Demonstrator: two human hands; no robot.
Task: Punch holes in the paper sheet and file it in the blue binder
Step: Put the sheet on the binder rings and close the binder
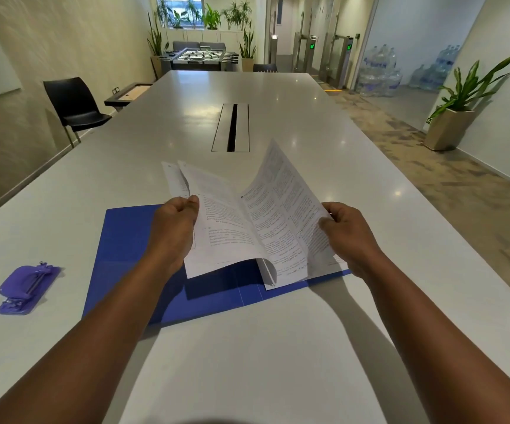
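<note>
A blue binder (125, 240) lies open and flat on the white table, close to me. Above it I hold printed paper sheets (247, 221), bowed upward in a V shape. My left hand (175, 228) pinches the left edge of the sheets. My right hand (347, 234) grips the right edge, which is lifted higher. More sheets show behind the left edge and under the right side, on the binder. A purple hole punch (27, 287) rests on the table to the left, apart from both hands.
The long white table (278, 347) stretches ahead with a cable slot (231, 127) in its middle. A black chair (74, 108) stands at the left edge. A potted plant (455, 117) stands on the floor to the right.
</note>
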